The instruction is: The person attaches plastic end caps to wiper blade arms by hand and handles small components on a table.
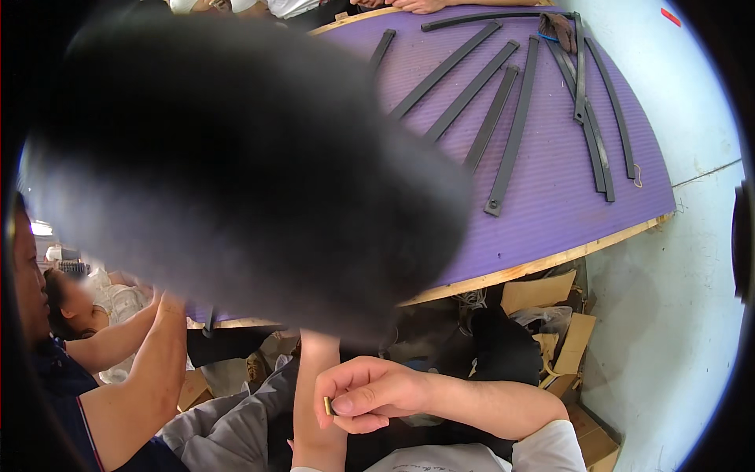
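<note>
My right hand (pixel 377 397) is closed, with a small brass-coloured cylindrical piece (pixel 328 406) pinched between thumb and fingers. It is low in the view, in front of my chest and across my left forearm (pixel 318 393). That forearm reaches up behind a large, dark, badly blurred shape (pixel 259 173) very close to the camera. The shape covers the left and middle of the view, and I cannot make out what it is. My left hand and its fingers are hidden there.
A purple ribbed mat (pixel 550 212) covers the wood-edged table. Several dark metal bars (pixel 515 126) lie on it, with a brown glove (pixel 557 33) at the far end. Cardboard boxes (pixel 574 342) stand below, beside a pale wall (pixel 668 315). A co-worker's arm (pixel 145 354) reaches in from the left.
</note>
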`<state>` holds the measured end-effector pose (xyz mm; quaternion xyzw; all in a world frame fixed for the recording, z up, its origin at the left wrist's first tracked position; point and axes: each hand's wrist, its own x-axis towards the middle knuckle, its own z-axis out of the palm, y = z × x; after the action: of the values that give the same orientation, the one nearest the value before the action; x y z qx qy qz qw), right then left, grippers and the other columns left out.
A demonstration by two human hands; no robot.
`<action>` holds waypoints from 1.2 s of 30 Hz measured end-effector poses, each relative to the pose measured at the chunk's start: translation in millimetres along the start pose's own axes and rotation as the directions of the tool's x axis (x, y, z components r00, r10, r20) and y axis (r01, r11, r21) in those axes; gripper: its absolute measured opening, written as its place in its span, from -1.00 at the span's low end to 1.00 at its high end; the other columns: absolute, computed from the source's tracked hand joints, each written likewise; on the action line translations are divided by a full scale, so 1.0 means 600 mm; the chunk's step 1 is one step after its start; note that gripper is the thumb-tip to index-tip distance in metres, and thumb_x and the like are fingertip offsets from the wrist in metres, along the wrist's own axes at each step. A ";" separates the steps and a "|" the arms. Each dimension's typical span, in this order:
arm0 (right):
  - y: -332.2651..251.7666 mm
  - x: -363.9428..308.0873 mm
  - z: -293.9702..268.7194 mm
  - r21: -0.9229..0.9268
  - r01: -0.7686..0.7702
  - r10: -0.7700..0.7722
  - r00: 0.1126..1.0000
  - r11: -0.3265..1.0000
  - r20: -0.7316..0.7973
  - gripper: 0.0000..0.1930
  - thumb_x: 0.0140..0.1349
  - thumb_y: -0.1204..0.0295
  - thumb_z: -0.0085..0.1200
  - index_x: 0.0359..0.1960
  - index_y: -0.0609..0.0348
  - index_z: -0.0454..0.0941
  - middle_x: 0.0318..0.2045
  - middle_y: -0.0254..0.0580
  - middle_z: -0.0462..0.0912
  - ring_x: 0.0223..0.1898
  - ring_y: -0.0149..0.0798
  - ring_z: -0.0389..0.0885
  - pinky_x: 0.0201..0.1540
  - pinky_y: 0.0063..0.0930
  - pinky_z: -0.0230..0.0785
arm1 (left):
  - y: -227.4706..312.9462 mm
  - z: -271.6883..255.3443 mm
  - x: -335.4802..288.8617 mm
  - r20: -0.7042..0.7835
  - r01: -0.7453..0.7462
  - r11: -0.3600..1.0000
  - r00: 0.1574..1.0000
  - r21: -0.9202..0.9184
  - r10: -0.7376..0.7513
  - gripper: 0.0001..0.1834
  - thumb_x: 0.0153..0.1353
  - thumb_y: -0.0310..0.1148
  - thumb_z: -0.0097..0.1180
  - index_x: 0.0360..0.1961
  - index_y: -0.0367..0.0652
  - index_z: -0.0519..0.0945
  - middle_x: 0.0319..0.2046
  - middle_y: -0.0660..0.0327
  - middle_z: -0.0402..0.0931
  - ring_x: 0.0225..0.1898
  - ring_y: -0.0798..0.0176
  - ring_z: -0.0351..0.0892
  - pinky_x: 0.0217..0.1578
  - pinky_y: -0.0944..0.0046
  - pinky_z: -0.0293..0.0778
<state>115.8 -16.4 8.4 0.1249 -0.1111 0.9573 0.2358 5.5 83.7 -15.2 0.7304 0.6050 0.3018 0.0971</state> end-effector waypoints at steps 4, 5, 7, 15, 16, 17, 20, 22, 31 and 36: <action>-0.005 0.000 0.001 0.021 -0.005 0.005 1.000 1.000 0.020 -0.73 0.48 0.32 -0.03 -0.13 0.35 0.51 -0.66 -0.41 0.35 -0.69 -0.56 0.23 -0.59 -0.62 0.06 | 0.046 -0.009 -0.025 0.332 0.113 0.972 0.942 -0.205 -0.040 -0.68 0.05 -0.42 0.39 -0.17 -0.30 0.64 -0.30 0.11 0.64 -0.30 0.09 0.62 -0.22 0.14 0.53; -0.003 0.003 0.001 0.026 -0.005 0.004 1.000 1.000 0.022 -0.73 0.48 0.32 -0.03 -0.13 0.35 0.51 -0.66 -0.41 0.35 -0.69 -0.56 0.23 -0.59 -0.62 0.06 | 0.065 -0.011 -0.027 0.349 -0.009 0.981 0.934 -0.193 0.077 -0.64 0.02 -0.38 0.42 -0.14 -0.27 0.64 -0.28 0.11 0.62 -0.27 0.07 0.61 -0.21 0.13 0.53; 0.002 0.009 0.002 0.028 0.018 -0.019 0.999 0.999 0.050 -0.73 0.48 0.32 -0.04 -0.12 0.34 0.51 -0.65 -0.41 0.34 -0.69 -0.57 0.22 -0.59 -0.62 0.04 | 0.062 -0.001 -0.037 0.365 -0.181 0.977 0.907 -0.114 0.211 -0.49 -0.06 -0.28 0.50 -0.07 -0.21 0.62 -0.24 0.12 0.58 -0.20 0.04 0.59 -0.18 0.11 0.54; 0.006 0.008 -0.005 0.044 0.037 -0.041 0.996 0.998 0.085 -0.73 0.49 0.31 -0.03 -0.11 0.32 0.51 -0.62 -0.41 0.35 -0.69 -0.58 0.22 -0.61 -0.62 0.01 | 0.048 -0.006 -0.039 0.506 0.274 0.941 0.851 -0.199 -0.141 -0.48 0.07 -0.38 0.42 0.08 -0.29 0.59 -0.23 0.07 0.69 -0.29 0.18 0.67 -0.21 0.21 0.56; 0.006 0.009 -0.006 0.030 0.037 -0.039 0.996 0.999 0.077 -0.73 0.49 0.31 -0.03 -0.11 0.32 0.51 -0.62 -0.41 0.35 -0.69 -0.58 0.22 -0.61 -0.62 0.00 | 0.042 -0.008 -0.037 0.543 0.409 0.880 0.809 -0.242 -0.226 -0.48 0.11 -0.41 0.38 0.13 -0.28 0.58 -0.20 0.05 0.71 -0.29 0.25 0.68 -0.22 0.25 0.55; 0.005 0.011 -0.004 0.037 0.038 -0.040 0.996 0.999 0.080 -0.73 0.49 0.31 -0.03 -0.11 0.32 0.51 -0.62 -0.41 0.35 -0.69 -0.58 0.22 -0.61 -0.62 0.00 | 0.037 -0.011 -0.033 0.585 0.421 0.878 0.780 -0.229 -0.221 -0.48 0.19 -0.43 0.31 0.19 -0.27 0.55 -0.15 0.03 0.72 -0.23 0.32 0.67 -0.18 0.31 0.54; 0.004 0.015 -0.004 0.031 0.018 -0.020 0.997 0.999 0.068 -0.74 0.49 0.30 -0.02 -0.11 0.31 0.52 -0.64 -0.42 0.34 -0.69 -0.59 0.22 -0.61 -0.62 -0.01 | 0.012 0.001 -0.037 0.621 0.551 0.756 0.743 -0.354 -0.251 -0.54 0.25 -0.43 0.28 0.17 -0.30 0.56 -0.18 0.07 0.72 -0.24 0.32 0.65 -0.17 0.32 0.54; 0.005 0.016 -0.005 0.042 0.010 -0.013 0.997 0.999 0.074 -0.74 0.48 0.29 -0.02 -0.11 0.29 0.52 -0.65 -0.44 0.33 -0.69 -0.59 0.22 -0.61 -0.62 0.00 | 0.005 0.004 -0.036 0.641 0.604 0.713 0.713 -0.357 -0.283 -0.56 0.27 -0.44 0.26 0.16 -0.31 0.56 -0.19 0.09 0.72 -0.23 0.33 0.63 -0.16 0.33 0.54; 0.007 0.021 -0.009 0.041 0.009 -0.012 0.997 0.999 0.077 -0.74 0.48 0.29 -0.02 -0.12 0.29 0.50 -0.66 -0.45 0.36 -0.69 -0.61 0.22 -0.63 -0.67 0.02 | 0.003 0.014 -0.037 0.638 0.618 0.696 0.711 -0.365 -0.296 -0.61 0.31 -0.47 0.22 0.13 -0.36 0.57 -0.22 0.16 0.71 -0.21 0.40 0.61 -0.15 0.36 0.53; 0.005 0.020 -0.008 0.035 0.017 -0.019 0.997 0.999 0.076 -0.72 0.49 0.28 -0.03 -0.10 0.31 0.51 -0.67 -0.47 0.31 -0.70 -0.61 0.21 -0.59 -0.62 0.01 | 0.003 0.018 -0.038 0.610 0.609 0.687 0.734 -0.397 -0.298 -0.62 0.29 -0.50 0.23 0.13 -0.36 0.57 -0.23 0.18 0.70 -0.21 0.41 0.60 -0.16 0.37 0.54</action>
<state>103.0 -12.7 6.7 0.1664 -0.1024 0.9515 0.2377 11.0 64.1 -30.1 0.5370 0.6051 0.2340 0.5392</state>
